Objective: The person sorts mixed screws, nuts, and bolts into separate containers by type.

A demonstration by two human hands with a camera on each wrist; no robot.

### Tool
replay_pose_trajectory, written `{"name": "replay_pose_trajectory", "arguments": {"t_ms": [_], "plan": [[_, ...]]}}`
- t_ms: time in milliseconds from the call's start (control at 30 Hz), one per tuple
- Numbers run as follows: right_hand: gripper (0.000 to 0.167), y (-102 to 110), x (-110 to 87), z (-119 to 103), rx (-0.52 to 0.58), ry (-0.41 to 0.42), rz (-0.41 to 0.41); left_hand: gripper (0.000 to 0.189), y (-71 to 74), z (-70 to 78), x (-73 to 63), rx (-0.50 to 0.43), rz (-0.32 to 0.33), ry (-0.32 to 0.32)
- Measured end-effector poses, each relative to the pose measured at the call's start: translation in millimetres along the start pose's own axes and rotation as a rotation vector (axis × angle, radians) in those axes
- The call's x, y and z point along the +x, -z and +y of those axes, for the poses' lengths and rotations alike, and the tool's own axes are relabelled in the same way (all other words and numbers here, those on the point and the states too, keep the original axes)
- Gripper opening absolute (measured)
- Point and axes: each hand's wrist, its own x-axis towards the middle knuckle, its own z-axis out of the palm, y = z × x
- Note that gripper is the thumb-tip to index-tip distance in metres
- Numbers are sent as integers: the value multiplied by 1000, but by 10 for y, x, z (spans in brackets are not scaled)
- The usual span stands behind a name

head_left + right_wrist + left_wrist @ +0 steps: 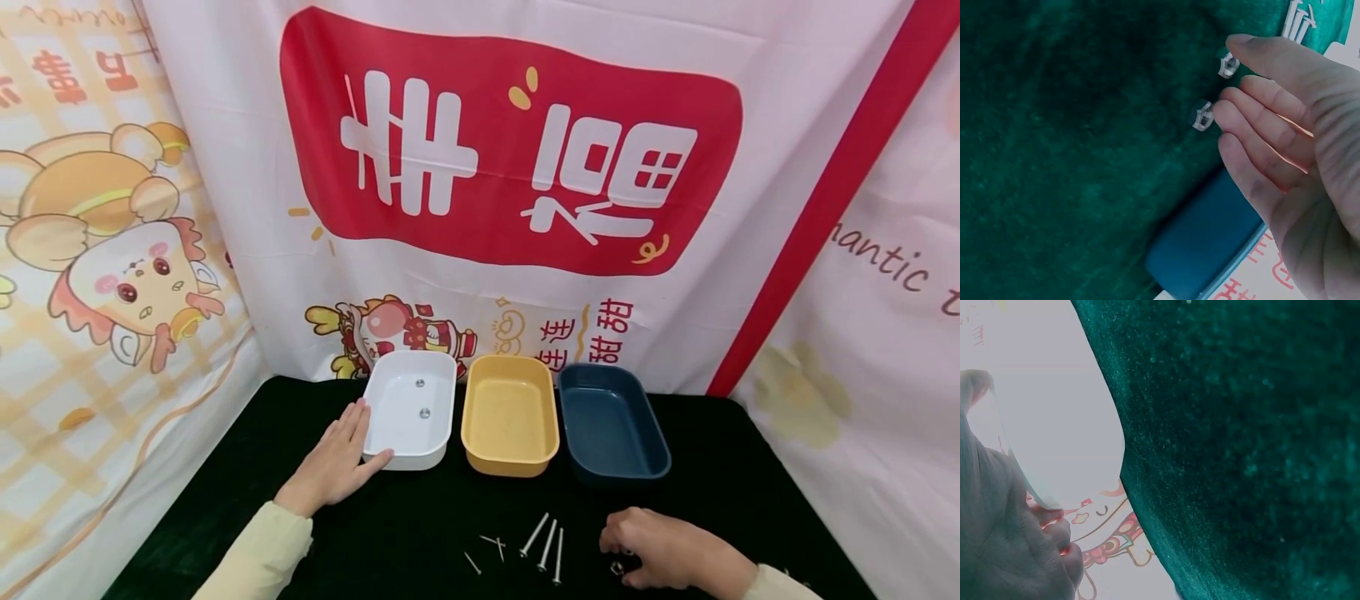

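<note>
My left hand [333, 458] rests with straight fingers on the near left rim of a white tray [408, 457], which holds two small metal nuts [425, 413]. In the left wrist view that hand [1016, 531] lies along the tray's pale wall. Low over the dark green cloth, my right hand [663, 550] reaches down to two loose hex nuts [617, 568]. The right wrist view shows one nut [1229, 64] close to the thumb tip and the other nut [1202, 117] beside the fingertips. Thumb and fingers [1263, 119] are apart, with no nut visibly pinched.
A yellow tray [510, 468] and a dark blue tray [660, 467] stand right of the white one. Several long bolts [551, 550] and a few thin nails [472, 563] lie on the cloth left of my right hand. Printed curtains [510, 167] enclose the table.
</note>
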Motion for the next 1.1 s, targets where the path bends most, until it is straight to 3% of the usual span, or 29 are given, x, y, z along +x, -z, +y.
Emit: {"name": "replay_pose_trajectory", "arguments": {"t_ms": [333,633,933,1100], "plan": [[22,-101,70,51,-52,36,26,100,-6,-2,11,-2,0,2],[20,-94,98,57,-25,50,17,100,18,38,3,0,5,-8],[21,9,137,42,45,76,41,100,20,35,-9,-3,12,-14],[21,122,215,-9,27,99,75,100,19,17,-11,4,10,-10]]}}
